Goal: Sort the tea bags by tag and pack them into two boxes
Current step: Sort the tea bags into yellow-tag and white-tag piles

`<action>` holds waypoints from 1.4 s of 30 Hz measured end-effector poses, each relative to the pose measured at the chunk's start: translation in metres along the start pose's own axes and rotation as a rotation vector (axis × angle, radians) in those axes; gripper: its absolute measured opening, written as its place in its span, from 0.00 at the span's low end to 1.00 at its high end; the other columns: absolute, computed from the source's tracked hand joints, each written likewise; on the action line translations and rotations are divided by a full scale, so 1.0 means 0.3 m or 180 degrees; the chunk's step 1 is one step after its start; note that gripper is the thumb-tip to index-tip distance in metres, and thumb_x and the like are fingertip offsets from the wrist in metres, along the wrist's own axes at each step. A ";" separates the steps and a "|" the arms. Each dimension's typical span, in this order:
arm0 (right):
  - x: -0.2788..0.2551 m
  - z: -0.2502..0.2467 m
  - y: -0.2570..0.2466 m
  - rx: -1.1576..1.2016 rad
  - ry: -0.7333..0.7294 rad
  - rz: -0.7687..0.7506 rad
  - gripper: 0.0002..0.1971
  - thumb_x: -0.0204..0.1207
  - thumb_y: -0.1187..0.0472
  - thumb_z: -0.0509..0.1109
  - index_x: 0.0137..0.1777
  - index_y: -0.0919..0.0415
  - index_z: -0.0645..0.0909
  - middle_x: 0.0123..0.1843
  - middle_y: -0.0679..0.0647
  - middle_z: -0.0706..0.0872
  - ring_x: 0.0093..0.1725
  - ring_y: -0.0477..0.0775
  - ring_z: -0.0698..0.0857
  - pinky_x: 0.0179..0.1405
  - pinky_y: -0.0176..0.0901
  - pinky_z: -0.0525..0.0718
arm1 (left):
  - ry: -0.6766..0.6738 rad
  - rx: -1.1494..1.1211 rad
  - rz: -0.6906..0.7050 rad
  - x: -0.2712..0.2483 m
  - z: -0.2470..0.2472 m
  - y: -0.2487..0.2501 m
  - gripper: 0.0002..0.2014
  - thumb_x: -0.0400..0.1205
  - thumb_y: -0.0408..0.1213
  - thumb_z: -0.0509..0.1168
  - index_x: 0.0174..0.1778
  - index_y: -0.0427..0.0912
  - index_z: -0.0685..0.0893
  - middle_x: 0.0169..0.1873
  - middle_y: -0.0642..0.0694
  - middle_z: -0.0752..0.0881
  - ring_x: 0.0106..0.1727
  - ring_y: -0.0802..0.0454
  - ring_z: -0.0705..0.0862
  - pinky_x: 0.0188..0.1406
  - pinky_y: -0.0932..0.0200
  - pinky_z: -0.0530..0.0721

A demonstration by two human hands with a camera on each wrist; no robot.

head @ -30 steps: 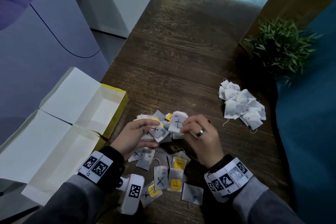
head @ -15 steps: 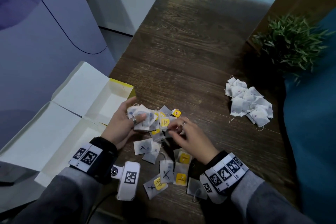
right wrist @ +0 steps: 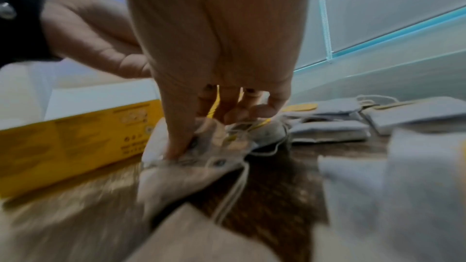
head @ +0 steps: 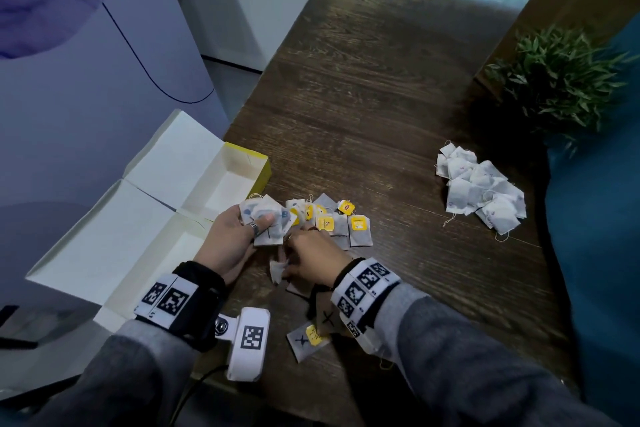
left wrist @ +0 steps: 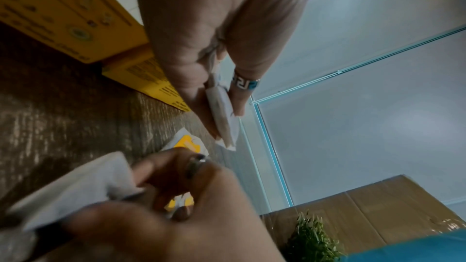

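Head view: left hand [head: 239, 236] at centre-left clamps a stack of tea bags [head: 266, 220] under the thumb, beside the open boxes [head: 221, 184]. Right hand [head: 311, 260] pinches one loose bag [head: 277, 270] from the mixed heap [head: 343, 222]; sorted pile [head: 481, 191] at right.

Left wrist view: stack edge-on between thumb and fingers [left wrist: 201, 111].

Right wrist view: fingertips [right wrist: 181, 142] crumple a bag. Likely light, soft, tearable; strings snag. Take flat by the body.

Dark wood-grain tabletop [head: 381, 87]. Directly on it: open yellow box [head: 239, 180] at left edge; loose yellow-tagged tea bags [head: 358, 230] at near centre; separate pile of white tea bags [head: 481, 191] to the right; green plant [head: 568, 80] at far right.
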State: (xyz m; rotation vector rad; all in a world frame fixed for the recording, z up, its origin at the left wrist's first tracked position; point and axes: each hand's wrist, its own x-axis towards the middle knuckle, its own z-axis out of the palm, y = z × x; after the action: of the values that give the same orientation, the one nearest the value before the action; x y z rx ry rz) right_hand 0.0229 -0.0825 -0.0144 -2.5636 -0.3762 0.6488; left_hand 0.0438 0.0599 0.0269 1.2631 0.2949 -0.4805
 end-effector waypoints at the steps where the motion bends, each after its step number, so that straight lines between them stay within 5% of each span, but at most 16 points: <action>1: -0.006 -0.021 0.008 0.0433 0.0066 0.0076 0.16 0.70 0.57 0.75 0.57 0.58 0.80 0.58 0.56 0.82 0.64 0.58 0.77 0.62 0.51 0.76 | 0.0014 -0.0011 0.0026 -0.002 -0.004 0.003 0.09 0.80 0.23 0.61 0.54 0.31 0.82 0.43 0.41 0.90 0.40 0.52 0.90 0.37 0.62 0.88; 4: -0.040 -0.094 0.041 0.1302 -0.0031 0.0144 0.18 0.68 0.59 0.78 0.57 0.56 0.80 0.46 0.51 0.83 0.47 0.48 0.81 0.43 0.37 0.79 | 0.0118 -0.0067 0.0108 0.001 -0.016 0.010 0.10 0.81 0.24 0.60 0.58 0.30 0.81 0.47 0.37 0.89 0.39 0.53 0.90 0.37 0.62 0.88; 6: -0.062 -0.113 0.038 0.0952 -0.0449 -0.0050 0.12 0.69 0.59 0.78 0.51 0.60 0.84 0.43 0.49 0.81 0.44 0.47 0.79 0.38 0.34 0.75 | 0.0175 -0.0136 0.0108 0.006 -0.021 0.012 0.11 0.81 0.24 0.60 0.59 0.29 0.80 0.48 0.37 0.87 0.38 0.55 0.90 0.35 0.64 0.88; 10: -0.081 -0.056 0.011 -0.0771 -0.0787 -0.0504 0.14 0.73 0.60 0.72 0.56 0.67 0.83 0.65 0.58 0.75 0.65 0.60 0.71 0.56 0.50 0.76 | 0.0169 -0.0155 0.0024 0.013 -0.006 0.023 0.10 0.81 0.26 0.62 0.57 0.30 0.81 0.48 0.37 0.87 0.38 0.54 0.90 0.34 0.64 0.87; 15: -0.102 -0.035 0.020 -0.1295 -0.0603 -0.0724 0.13 0.78 0.62 0.64 0.59 0.65 0.81 0.69 0.59 0.74 0.69 0.64 0.67 0.64 0.58 0.66 | 0.0174 -0.0073 0.0043 0.034 0.067 0.057 0.10 0.78 0.29 0.67 0.56 0.38 0.81 0.49 0.37 0.88 0.44 0.50 0.89 0.33 0.61 0.88; 18: -0.116 -0.051 0.038 -0.0676 -0.0198 -0.0748 0.11 0.76 0.55 0.68 0.53 0.61 0.83 0.60 0.58 0.81 0.63 0.60 0.73 0.61 0.56 0.68 | 0.0139 0.0024 -0.0002 0.072 0.130 0.078 0.14 0.78 0.33 0.69 0.59 0.40 0.80 0.48 0.39 0.89 0.43 0.51 0.89 0.36 0.55 0.90; 22: -0.091 -0.185 0.150 0.1333 0.1006 0.0246 0.05 0.70 0.56 0.76 0.39 0.52 0.81 0.40 0.47 0.85 0.40 0.41 0.83 0.39 0.31 0.78 | 0.0107 0.0084 -0.0142 0.186 0.212 0.105 0.15 0.79 0.34 0.68 0.61 0.38 0.78 0.45 0.39 0.88 0.38 0.49 0.88 0.34 0.54 0.88; 23: -0.068 -0.225 0.206 0.1622 0.1334 0.0551 0.08 0.69 0.56 0.77 0.37 0.49 0.80 0.37 0.47 0.86 0.36 0.42 0.83 0.35 0.31 0.78 | 0.0114 0.0089 -0.0206 0.226 0.234 0.112 0.15 0.80 0.34 0.67 0.62 0.38 0.77 0.45 0.38 0.87 0.38 0.48 0.87 0.32 0.55 0.88; 26: 0.020 -0.324 0.378 0.2034 0.1787 0.1291 0.10 0.68 0.55 0.78 0.35 0.51 0.78 0.35 0.53 0.87 0.30 0.48 0.83 0.29 0.41 0.78 | 0.0146 0.0317 -0.0373 0.349 0.296 0.120 0.10 0.81 0.32 0.65 0.58 0.38 0.79 0.43 0.40 0.86 0.36 0.51 0.85 0.28 0.59 0.87; 29: 0.125 -0.375 0.502 0.2488 0.1863 0.1570 0.11 0.71 0.59 0.76 0.34 0.54 0.75 0.33 0.52 0.83 0.26 0.46 0.80 0.26 0.41 0.78 | 0.0291 0.0787 -0.0418 0.448 0.343 0.119 0.08 0.82 0.28 0.62 0.40 0.42 0.82 0.31 0.43 0.87 0.23 0.55 0.83 0.18 0.64 0.82; 31: 0.191 -0.393 0.545 0.2561 0.1881 0.1636 0.08 0.73 0.61 0.74 0.37 0.54 0.77 0.37 0.54 0.85 0.30 0.49 0.81 0.29 0.43 0.80 | 0.0419 0.1108 -0.0421 0.510 0.356 0.114 0.05 0.82 0.26 0.62 0.44 0.39 0.82 0.35 0.41 0.85 0.23 0.53 0.81 0.15 0.64 0.79; 33: 0.241 -0.402 0.557 0.2896 0.1835 0.1603 0.03 0.76 0.65 0.71 0.46 0.58 0.80 0.45 0.58 0.86 0.33 0.51 0.83 0.28 0.39 0.82 | 0.0376 0.1211 -0.0427 0.562 0.359 0.107 0.11 0.81 0.26 0.61 0.59 0.36 0.80 0.45 0.38 0.84 0.27 0.53 0.82 0.14 0.65 0.78; 35: 0.272 -0.407 0.555 0.3093 0.1754 0.1523 0.12 0.77 0.71 0.66 0.59 0.62 0.79 0.53 0.57 0.84 0.36 0.50 0.83 0.28 0.37 0.82 | 0.0296 0.1371 -0.0424 0.600 0.355 0.105 0.21 0.81 0.23 0.59 0.70 0.39 0.74 0.57 0.40 0.83 0.37 0.52 0.84 0.20 0.63 0.81; 37: 0.282 -0.408 0.559 0.2790 0.1702 0.1541 0.18 0.77 0.69 0.66 0.67 0.60 0.75 0.62 0.54 0.82 0.38 0.50 0.83 0.30 0.39 0.82 | 0.0063 0.1897 -0.0348 0.620 0.343 0.106 0.29 0.80 0.20 0.58 0.77 0.41 0.66 0.69 0.42 0.78 0.58 0.46 0.82 0.44 0.54 0.85; 39: 0.265 -0.405 0.566 0.2169 0.1784 0.1661 0.19 0.77 0.63 0.68 0.67 0.58 0.74 0.66 0.54 0.76 0.48 0.53 0.84 0.45 0.42 0.82 | -0.0140 0.2608 -0.0118 0.609 0.329 0.125 0.33 0.79 0.22 0.62 0.80 0.40 0.59 0.77 0.42 0.71 0.73 0.45 0.73 0.71 0.51 0.73; 42: 0.186 -0.395 0.531 0.1528 0.1810 0.1563 0.14 0.78 0.58 0.68 0.62 0.58 0.77 0.60 0.55 0.75 0.54 0.50 0.78 0.60 0.39 0.73 | -0.0215 0.2807 0.0276 0.543 0.320 0.146 0.29 0.80 0.24 0.62 0.78 0.38 0.65 0.71 0.40 0.75 0.65 0.48 0.78 0.64 0.57 0.75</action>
State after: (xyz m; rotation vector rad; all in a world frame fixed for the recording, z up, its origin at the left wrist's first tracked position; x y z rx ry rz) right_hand 0.1534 -0.2420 -0.0227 -2.2310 0.5466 0.1099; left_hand 0.2020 -0.0520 0.0147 2.0987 -0.0524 -0.6023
